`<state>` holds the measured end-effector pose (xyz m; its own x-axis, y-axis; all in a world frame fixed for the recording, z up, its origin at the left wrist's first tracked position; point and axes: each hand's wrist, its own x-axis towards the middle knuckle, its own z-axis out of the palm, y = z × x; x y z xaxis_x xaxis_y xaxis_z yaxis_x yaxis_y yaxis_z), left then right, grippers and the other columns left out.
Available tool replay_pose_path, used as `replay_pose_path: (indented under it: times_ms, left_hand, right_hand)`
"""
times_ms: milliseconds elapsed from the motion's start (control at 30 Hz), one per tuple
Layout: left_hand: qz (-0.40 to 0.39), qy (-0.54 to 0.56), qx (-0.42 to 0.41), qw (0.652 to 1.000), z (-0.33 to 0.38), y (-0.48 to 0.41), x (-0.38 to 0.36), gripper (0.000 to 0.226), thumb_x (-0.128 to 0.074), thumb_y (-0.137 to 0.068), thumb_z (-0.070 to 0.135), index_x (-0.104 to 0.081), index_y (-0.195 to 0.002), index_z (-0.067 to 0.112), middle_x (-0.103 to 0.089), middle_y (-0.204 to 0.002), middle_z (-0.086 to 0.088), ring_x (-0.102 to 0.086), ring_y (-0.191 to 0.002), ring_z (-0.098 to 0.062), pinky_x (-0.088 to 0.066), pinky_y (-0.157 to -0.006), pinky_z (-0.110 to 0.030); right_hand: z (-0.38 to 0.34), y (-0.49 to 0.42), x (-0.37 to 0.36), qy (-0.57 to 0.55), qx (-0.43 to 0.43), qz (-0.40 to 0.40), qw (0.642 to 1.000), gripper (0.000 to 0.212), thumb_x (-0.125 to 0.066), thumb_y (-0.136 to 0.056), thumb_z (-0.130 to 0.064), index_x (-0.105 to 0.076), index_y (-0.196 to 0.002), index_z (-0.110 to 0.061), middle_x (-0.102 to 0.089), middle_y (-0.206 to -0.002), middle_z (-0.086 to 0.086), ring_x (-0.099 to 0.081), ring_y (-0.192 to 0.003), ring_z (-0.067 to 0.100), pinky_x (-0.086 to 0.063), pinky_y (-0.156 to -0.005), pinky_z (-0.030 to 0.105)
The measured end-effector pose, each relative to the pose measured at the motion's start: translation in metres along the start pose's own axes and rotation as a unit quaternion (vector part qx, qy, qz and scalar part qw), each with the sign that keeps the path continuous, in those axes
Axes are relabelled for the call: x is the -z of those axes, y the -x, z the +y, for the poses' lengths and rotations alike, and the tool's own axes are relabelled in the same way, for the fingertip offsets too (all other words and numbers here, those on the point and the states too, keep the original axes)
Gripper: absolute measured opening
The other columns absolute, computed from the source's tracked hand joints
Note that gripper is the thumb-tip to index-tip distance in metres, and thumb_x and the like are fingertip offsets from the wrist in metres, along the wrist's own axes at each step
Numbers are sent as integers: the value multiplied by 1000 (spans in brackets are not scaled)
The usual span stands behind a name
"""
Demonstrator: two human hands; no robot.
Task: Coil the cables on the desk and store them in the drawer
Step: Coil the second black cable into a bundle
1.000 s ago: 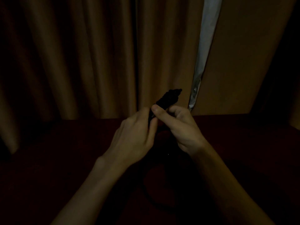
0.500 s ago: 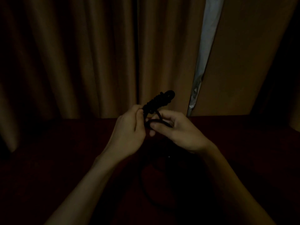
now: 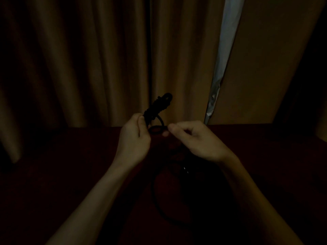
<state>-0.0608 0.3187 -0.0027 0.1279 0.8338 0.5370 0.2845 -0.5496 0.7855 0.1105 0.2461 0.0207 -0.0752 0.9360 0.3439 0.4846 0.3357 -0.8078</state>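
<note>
The scene is very dark. A black cable bundle (image 3: pixel 159 106), wound tight, sticks up from my left hand (image 3: pixel 135 140), which grips its lower end. A loose loop of the same black cable (image 3: pixel 155 129) runs from the bundle to my right hand (image 3: pixel 196 140), whose thumb and fingers pinch the strand. More of the cable's slack (image 3: pixel 155 193) hangs down in a long curve onto the dark red desk (image 3: pixel 70 174) between my forearms. No drawer is visible.
Tan curtains (image 3: pixel 88 59) hang right behind the desk's far edge, with a narrow pale gap (image 3: pixel 224 41) to the right of centre. A dark vertical shape (image 3: pixel 311 68) stands at the far right.
My hands have moved apart: the right hand let go of the bundle and pulled a strand to the right, forming a loop. The bundle tilted more upright in the left hand.
</note>
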Motion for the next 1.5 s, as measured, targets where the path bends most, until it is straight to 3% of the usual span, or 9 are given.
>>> replay_pose_path:
  times_ms: [233, 433, 700, 933, 1000, 1067, 1233, 1367, 1500]
  left_hand:
    - [-3, 46, 44, 998, -2, -1, -1, 34, -33, -110, 19, -63, -95, 15, -57, -71, 3, -49, -55, 0, -40, -53, -15]
    - [-6, 233, 128, 964, 19, -1, 1, 36, -27, -112, 20, -58, -96, 13, -52, -64, 9, -44, -57, -5, -34, -49, -16]
    - [-60, 261, 145, 953, 23, 3, -2, 39, -26, -112, 21, -61, -112, 2, -50, -62, 9, -41, -53, -4, -32, -46, -16]
    - [-57, 245, 148, 956, 18, 2, -1, 40, -27, -112, 20, -61, -117, 0, -50, -64, 7, -42, -53, -3, -32, -47, -16]
    - [-59, 220, 127, 965, 18, 4, -3, 39, -27, -112, 20, -62, -113, 2, -50, -63, 8, -44, -53, -1, -35, -48, -15]
    - [-50, 163, 87, 981, 16, 6, -6, 37, -30, -111, 20, -64, -105, 8, -52, -63, 11, -48, -55, 0, -41, -53, -14]
    - [-34, 5, -41, 999, 11, 9, -1, 30, -35, -110, 18, -61, -96, 22, -60, -71, 8, -55, -55, -2, -39, -50, -15]
    - [-32, -49, -103, 993, 10, 11, -2, 24, -37, -109, 17, -60, -103, 22, -64, -75, 3, -62, -66, -13, -45, -55, -25]
    - [-48, -39, -109, 992, 11, 14, -4, 25, -37, -109, 18, -61, -101, 17, -66, -77, -1, -63, -65, -19, -49, -60, -38]
  right_hand:
    - [1, 0, -6, 14, 18, -40, 999, 25, -76, -86, -2, -65, -63, -1, -59, -104, -3, -71, -101, 10, -57, -84, 27]
    - [19, -7, -17, 117, -65, -16, 991, 43, -80, -79, -1, -47, -55, -13, -56, -107, 2, -68, -100, 18, -58, -91, 46]
    - [25, -11, -21, -278, -129, 49, 951, 44, -47, -96, 16, -56, -124, -18, -58, -123, 6, -74, -88, 19, -61, -71, 35]
    - [23, -6, -10, -346, -27, -10, 938, 23, -72, -84, -37, -80, -93, -17, -60, -74, 2, -49, -64, 10, -35, -63, 33]
    - [20, -8, -8, -300, -40, 23, 953, 56, -74, -72, -73, -74, -62, -17, -59, -71, 4, -54, -66, 9, -44, -66, 32]
    - [16, -9, -6, -215, -5, 53, 975, 58, -72, -80, -66, -69, -51, -15, -60, -80, 7, -60, -80, 10, -48, -79, 33]
    - [12, -4, -1, -46, 7, 4, 999, 27, -63, -99, -22, -79, -81, -10, -62, -108, -3, -63, -101, 7, -46, -93, 17]
    - [1, -5, -10, -171, -49, -13, 984, 31, -47, -106, -39, -61, -103, -12, -60, -80, 4, -46, -54, 14, -37, -53, 23]
    - [2, -8, -15, -137, -45, 7, 990, 47, -52, -92, -63, -69, -106, -21, -68, -76, 8, -62, -64, 21, -46, -60, 39]
